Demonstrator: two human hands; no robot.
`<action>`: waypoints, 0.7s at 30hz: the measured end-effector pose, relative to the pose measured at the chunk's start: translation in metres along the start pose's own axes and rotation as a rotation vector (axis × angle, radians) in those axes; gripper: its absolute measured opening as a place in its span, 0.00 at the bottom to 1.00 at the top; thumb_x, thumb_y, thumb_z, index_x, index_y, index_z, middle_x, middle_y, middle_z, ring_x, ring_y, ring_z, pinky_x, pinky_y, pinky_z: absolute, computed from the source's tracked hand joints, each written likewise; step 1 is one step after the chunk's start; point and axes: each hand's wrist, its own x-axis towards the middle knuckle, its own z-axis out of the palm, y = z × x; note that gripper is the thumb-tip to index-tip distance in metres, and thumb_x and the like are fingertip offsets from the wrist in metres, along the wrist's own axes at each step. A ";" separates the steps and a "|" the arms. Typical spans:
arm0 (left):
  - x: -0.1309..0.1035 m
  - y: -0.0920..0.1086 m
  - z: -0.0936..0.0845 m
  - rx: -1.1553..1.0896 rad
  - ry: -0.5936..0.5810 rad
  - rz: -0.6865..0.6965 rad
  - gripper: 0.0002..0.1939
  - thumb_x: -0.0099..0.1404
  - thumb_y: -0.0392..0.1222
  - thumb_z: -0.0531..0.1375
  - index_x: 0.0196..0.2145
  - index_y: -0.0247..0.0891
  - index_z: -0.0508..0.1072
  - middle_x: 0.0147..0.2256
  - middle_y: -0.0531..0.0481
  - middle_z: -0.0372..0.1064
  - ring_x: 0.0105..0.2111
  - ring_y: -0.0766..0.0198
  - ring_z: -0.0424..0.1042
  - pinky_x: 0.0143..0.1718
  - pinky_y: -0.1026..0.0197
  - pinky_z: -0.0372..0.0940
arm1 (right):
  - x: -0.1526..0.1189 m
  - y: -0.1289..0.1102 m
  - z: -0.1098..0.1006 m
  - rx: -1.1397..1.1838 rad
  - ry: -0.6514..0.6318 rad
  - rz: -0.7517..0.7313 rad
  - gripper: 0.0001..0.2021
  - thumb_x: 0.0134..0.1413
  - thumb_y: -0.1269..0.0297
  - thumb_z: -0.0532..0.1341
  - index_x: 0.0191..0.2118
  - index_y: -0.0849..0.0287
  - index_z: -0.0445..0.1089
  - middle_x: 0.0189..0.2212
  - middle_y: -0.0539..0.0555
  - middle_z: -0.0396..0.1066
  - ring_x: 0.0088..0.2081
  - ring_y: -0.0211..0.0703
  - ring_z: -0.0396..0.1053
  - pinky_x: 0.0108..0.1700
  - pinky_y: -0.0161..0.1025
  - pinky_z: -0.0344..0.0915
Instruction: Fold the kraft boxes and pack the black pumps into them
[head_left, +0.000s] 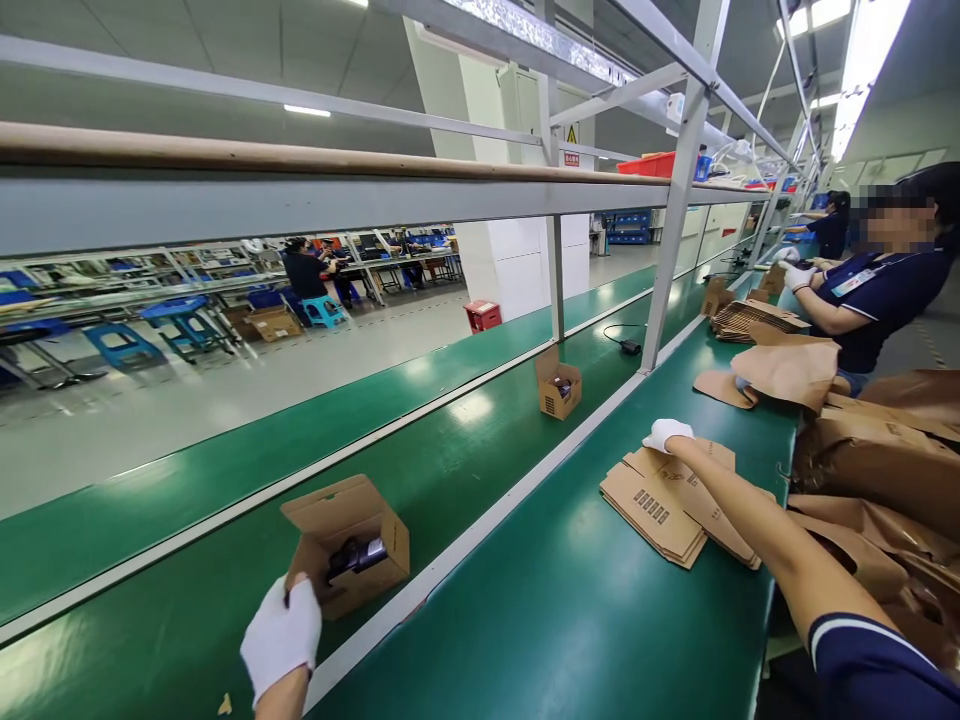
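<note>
My left hand, in a white glove, grips the near left side of an open cardboard box on the green belt. Inside that box lies a dark object with a pale label. On the green worktop to the right, my right hand, also gloved, has its fingers closed at the far edge of a stack of flat, unfolded cardboard boxes. Whether it pinches a sheet is too small to tell. Farther along the belt stands a second open box with something dark inside.
A metal post rises between belt and worktop. A black adapter with a cable lies farther up the belt. Brown paper and more flat cardboard lie beyond my right hand. A co-worker is at the right.
</note>
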 end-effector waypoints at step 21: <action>-0.140 0.120 -0.031 -0.710 -0.524 -0.034 0.26 0.59 0.59 0.59 0.44 0.33 0.70 0.42 0.41 0.74 0.45 0.52 0.72 0.48 0.54 0.66 | -0.203 -0.183 0.040 0.916 0.446 -0.931 0.06 0.57 0.63 0.55 0.30 0.56 0.62 0.27 0.50 0.66 0.29 0.41 0.64 0.33 0.38 0.63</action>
